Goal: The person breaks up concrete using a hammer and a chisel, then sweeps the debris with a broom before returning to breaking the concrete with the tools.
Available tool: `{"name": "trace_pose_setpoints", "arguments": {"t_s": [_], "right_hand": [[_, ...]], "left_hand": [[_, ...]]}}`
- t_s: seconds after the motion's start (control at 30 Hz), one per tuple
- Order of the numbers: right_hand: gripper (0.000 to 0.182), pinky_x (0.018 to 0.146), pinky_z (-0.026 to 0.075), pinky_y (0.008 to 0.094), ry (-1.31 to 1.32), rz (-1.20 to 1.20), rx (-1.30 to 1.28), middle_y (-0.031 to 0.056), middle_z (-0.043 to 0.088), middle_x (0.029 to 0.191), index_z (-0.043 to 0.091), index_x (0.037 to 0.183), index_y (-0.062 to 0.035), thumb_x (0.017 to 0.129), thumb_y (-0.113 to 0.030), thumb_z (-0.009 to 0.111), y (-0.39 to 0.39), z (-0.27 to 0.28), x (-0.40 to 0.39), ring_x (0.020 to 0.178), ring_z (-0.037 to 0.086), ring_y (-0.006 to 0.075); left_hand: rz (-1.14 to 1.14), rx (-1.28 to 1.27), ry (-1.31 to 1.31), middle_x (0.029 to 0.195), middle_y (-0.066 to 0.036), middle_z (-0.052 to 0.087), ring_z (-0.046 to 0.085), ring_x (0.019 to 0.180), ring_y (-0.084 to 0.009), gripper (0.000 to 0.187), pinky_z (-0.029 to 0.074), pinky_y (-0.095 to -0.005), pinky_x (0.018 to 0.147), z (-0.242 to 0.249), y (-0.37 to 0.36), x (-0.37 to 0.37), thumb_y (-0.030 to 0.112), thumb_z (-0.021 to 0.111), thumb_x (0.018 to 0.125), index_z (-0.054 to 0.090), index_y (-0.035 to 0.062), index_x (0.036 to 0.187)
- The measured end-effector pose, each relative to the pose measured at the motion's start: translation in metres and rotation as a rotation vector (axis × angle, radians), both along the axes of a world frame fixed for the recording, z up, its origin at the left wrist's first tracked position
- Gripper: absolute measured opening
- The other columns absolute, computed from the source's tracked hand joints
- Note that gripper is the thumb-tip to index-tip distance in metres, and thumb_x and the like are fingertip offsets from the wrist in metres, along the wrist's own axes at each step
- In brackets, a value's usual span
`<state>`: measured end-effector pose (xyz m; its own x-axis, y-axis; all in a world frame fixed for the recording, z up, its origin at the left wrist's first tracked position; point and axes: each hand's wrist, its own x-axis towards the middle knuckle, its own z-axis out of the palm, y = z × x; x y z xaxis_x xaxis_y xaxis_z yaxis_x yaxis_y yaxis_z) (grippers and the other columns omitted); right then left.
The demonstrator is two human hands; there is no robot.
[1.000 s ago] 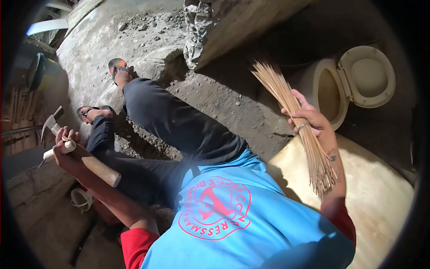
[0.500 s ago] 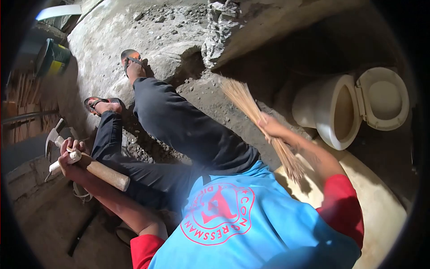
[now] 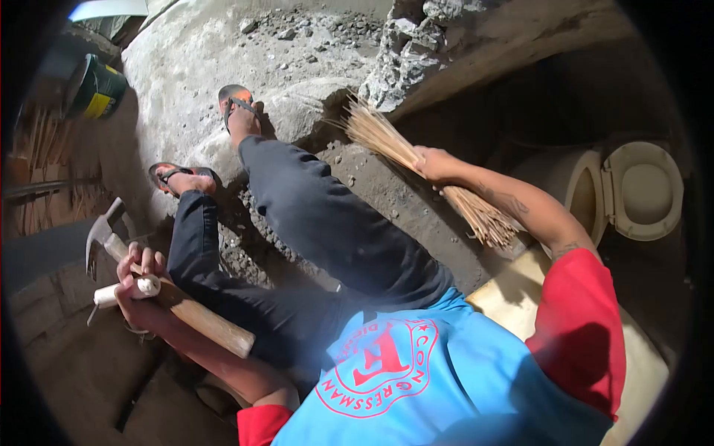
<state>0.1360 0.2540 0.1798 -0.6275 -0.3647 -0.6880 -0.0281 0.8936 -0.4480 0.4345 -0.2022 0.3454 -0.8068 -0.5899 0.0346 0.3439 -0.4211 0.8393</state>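
My left hand [image 3: 141, 286] is closed around the wooden handle of a claw hammer [image 3: 212, 320], whose metal head points up and away. In the same hand is a short white cylinder [image 3: 111, 296] with a thin metal rod at its end. My right hand [image 3: 437, 165] grips a stick broom [image 3: 379, 137] around its middle. The broom's spread tips reach the broken edge of the concrete [image 3: 305, 104], and its thick bundled end lies toward my right forearm.
Loose rubble [image 3: 297, 33] lies on the sunlit concrete ahead. A jagged concrete piece [image 3: 405, 63] juts out beside the broom tips. On the right stands a toilet bowl [image 3: 584, 193] with its seat [image 3: 645, 192]. A dark green bucket [image 3: 97, 88] is at the far left.
My right hand has pushed the broom forward and left, bringing its tips up to the broken concrete. The hammer and white cylinder stay in my left hand. The view has shifted slightly.
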Motion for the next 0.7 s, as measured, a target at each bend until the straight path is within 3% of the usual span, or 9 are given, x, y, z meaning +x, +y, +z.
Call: {"name": "trace_pose_setpoints", "arguments": {"t_s": [0.1, 0.17, 0.3, 0.37, 0.47, 0.5, 0.57, 0.6, 0.7], "right_hand": [[0.033, 0.062, 0.055, 0.0423, -0.309, -0.002, 0.108, 0.0188, 0.066, 0.087, 0.052, 0.126, -0.0058, 0.097, -0.023, 0.051, -0.005, 0.034, 0.012, 0.063, 0.068, 0.0276], [0.035, 0.062, 0.054, 0.0418, -0.014, 0.322, -0.084, 0.0198, 0.066, 0.088, 0.052, 0.128, -0.0055, 0.097, -0.022, 0.050, 0.029, 0.029, 0.016, 0.068, 0.068, 0.0247], [0.034, 0.047, 0.052, 0.0344, -0.142, 0.059, -0.011, 0.0128, 0.063, 0.079, 0.049, 0.134, -0.0136, 0.100, -0.020, 0.047, -0.005, 0.107, 0.003, 0.053, 0.062, 0.0190], [0.027, 0.042, 0.051, 0.0350, -0.116, 0.025, -0.003, 0.0110, 0.060, 0.072, 0.051, 0.124, -0.0085, 0.099, -0.018, 0.046, -0.013, 0.053, -0.024, 0.050, 0.060, 0.0195], [0.037, 0.049, 0.053, 0.0362, -0.040, 0.194, 0.059, 0.0143, 0.061, 0.074, 0.050, 0.133, -0.0102, 0.097, -0.020, 0.050, -0.015, 0.025, -0.009, 0.052, 0.061, 0.0210], [0.043, 0.058, 0.055, 0.0387, -0.200, 0.050, 0.151, 0.0184, 0.066, 0.083, 0.047, 0.139, -0.0131, 0.097, -0.021, 0.051, -0.027, 0.066, 0.006, 0.056, 0.064, 0.0239], [0.044, 0.071, 0.055, 0.0425, -0.086, 0.318, 0.072, 0.0216, 0.068, 0.095, 0.046, 0.140, -0.0152, 0.097, -0.023, 0.052, 0.000, 0.062, 0.014, 0.071, 0.068, 0.0301], [0.045, 0.085, 0.051, 0.0443, -0.119, 0.224, 0.141, 0.0232, 0.067, 0.105, 0.046, 0.140, -0.0153, 0.097, -0.025, 0.052, 0.003, 0.073, 0.021, 0.092, 0.068, 0.0361], [0.044, 0.090, 0.049, 0.0451, 0.006, 0.174, 0.159, 0.0242, 0.066, 0.111, 0.047, 0.139, -0.0154, 0.097, -0.025, 0.053, -0.005, 0.099, 0.012, 0.103, 0.064, 0.0390]], "left_hand": [[0.057, 0.001, -0.006, 0.103, -0.010, 0.041, 0.041, 0.076, -0.0150, 0.037, 0.033, -0.0278, 0.070, 0.000, 0.007, 0.000, 0.023, 0.057, 0.078, 0.069, -0.0009, 0.104], [0.024, 0.030, 0.022, 0.102, -0.009, 0.040, 0.041, 0.077, -0.0151, 0.037, 0.033, -0.0278, 0.069, 0.002, 0.006, 0.001, 0.022, 0.057, 0.077, 0.069, -0.0010, 0.103], [-0.015, 0.076, 0.060, 0.102, -0.009, 0.039, 0.041, 0.077, -0.0153, 0.035, 0.033, -0.0279, 0.068, 0.006, 0.011, -0.002, 0.020, 0.057, 0.077, 0.069, -0.0013, 0.102], [0.020, 0.090, 0.048, 0.102, -0.010, 0.040, 0.041, 0.075, -0.0150, 0.034, 0.034, -0.0273, 0.068, 0.010, 0.017, -0.003, 0.019, 0.058, 0.076, 0.069, -0.0017, 0.101], [-0.011, 0.108, 0.033, 0.103, -0.010, 0.040, 0.041, 0.074, -0.0146, 0.034, 0.034, -0.0264, 0.068, 0.010, 0.015, -0.003, 0.019, 0.059, 0.076, 0.069, -0.0018, 0.100], [0.016, 0.106, 0.014, 0.103, -0.010, 0.040, 0.041, 0.074, -0.0145, 0.033, 0.034, -0.0261, 0.067, 0.010, 0.018, -0.004, 0.019, 0.059, 0.075, 0.069, -0.0017, 0.099], [0.044, 0.106, 0.004, 0.103, -0.010, 0.040, 0.041, 0.074, -0.0144, 0.032, 0.034, -0.0258, 0.067, 0.010, 0.018, -0.005, 0.018, 0.060, 0.075, 0.069, -0.0015, 0.098], [0.023, 0.121, 0.009, 0.103, -0.010, 0.040, 0.041, 0.073, -0.0143, 0.031, 0.033, -0.0257, 0.067, 0.011, 0.017, -0.002, 0.018, 0.060, 0.075, 0.068, -0.0014, 0.097], [-0.085, 0.129, 0.023, 0.104, -0.010, 0.039, 0.041, 0.076, -0.0147, 0.031, 0.034, -0.0272, 0.071, 0.011, 0.009, 0.002, 0.019, 0.058, 0.077, 0.069, -0.0001, 0.100]]}}
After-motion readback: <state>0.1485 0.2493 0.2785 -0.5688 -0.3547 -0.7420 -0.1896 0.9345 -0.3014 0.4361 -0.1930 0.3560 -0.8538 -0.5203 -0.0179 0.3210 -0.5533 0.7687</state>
